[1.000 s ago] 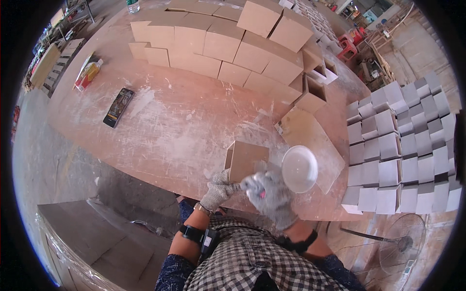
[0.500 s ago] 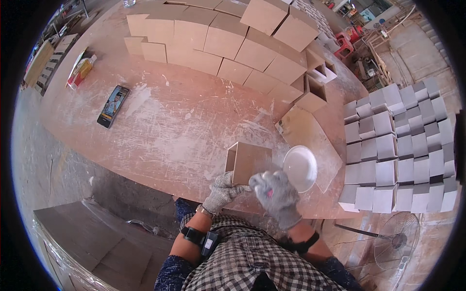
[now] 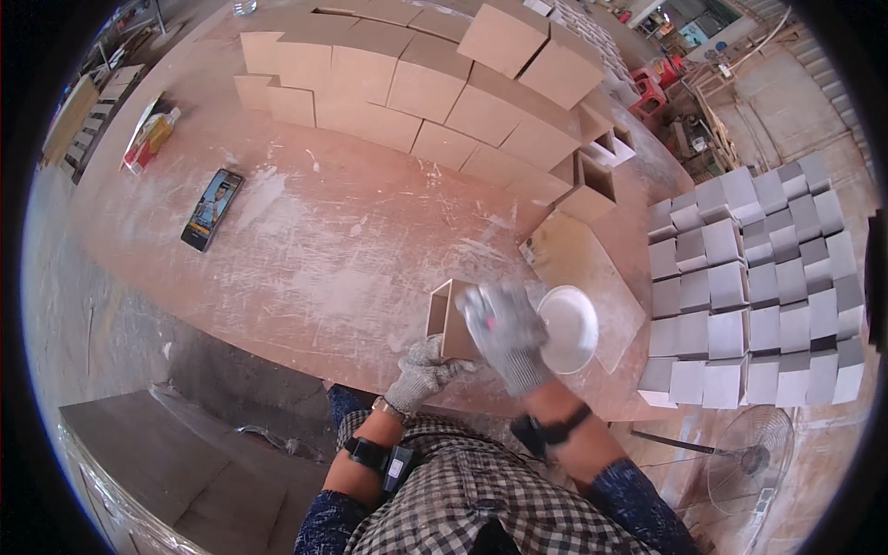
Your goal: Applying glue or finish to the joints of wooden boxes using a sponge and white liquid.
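Note:
A small tan board box [image 3: 454,326] with an open left side stands near the front edge of the worktable [image 3: 333,268]. At its lower left corner my left hand [image 3: 424,372], in a grey knit glove, grips it. My right hand [image 3: 506,331], gloved too, lies across the box's top face and covers much of it. Its fingers are curled, with a pink spot at them; whatever they may hold is hidden. Just right of that hand sits a round white bowl [image 3: 569,330], resting partly on a flat board piece [image 3: 592,268].
Stacked tan boxes [image 3: 388,74] line the table's far side. A phone [image 3: 212,210] and a red-yellow packet [image 3: 151,139] lie on the left. Rows of grey-white boxes [image 3: 754,287] stand right of the table, with a fan [image 3: 749,458] below them. A large wrapped carton [image 3: 176,462] is at lower left.
My right hand has moved left and up from the box's lower right corner onto its top face. My left hand keeps its grip. The view has shifted slightly.

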